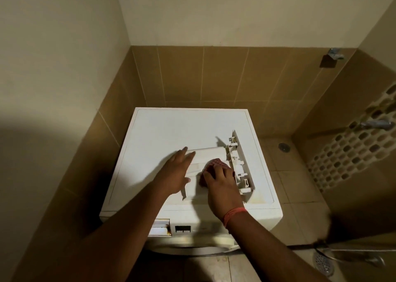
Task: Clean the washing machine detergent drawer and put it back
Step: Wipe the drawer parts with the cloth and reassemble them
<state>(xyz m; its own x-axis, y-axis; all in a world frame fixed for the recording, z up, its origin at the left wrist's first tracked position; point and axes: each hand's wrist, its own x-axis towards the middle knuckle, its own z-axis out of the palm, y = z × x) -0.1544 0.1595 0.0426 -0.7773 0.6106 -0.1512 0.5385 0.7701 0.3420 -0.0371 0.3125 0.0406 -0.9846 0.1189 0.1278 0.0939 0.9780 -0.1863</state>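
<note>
Drawer [205, 166] upside down on washer [171, 127] top, near right edge. Left hand [175, 172] flat, fingers straight, steadying its left end. Right hand [222, 185] pressing cloth [214, 163] onto it, fingers curled over cloth. Bare top behind and left.

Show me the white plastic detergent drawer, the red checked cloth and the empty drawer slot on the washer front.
White plastic detergent drawer [206, 152]: head view, on its upturned pale body.
Red checked cloth [214, 162]: head view, on the fold above the right hand's fingers.
Empty drawer slot [160, 228]: head view, on the opening's inside.

One drawer [205, 170], one cloth [212, 163], one washing machine [171, 127], two taps [378, 124].
</note>
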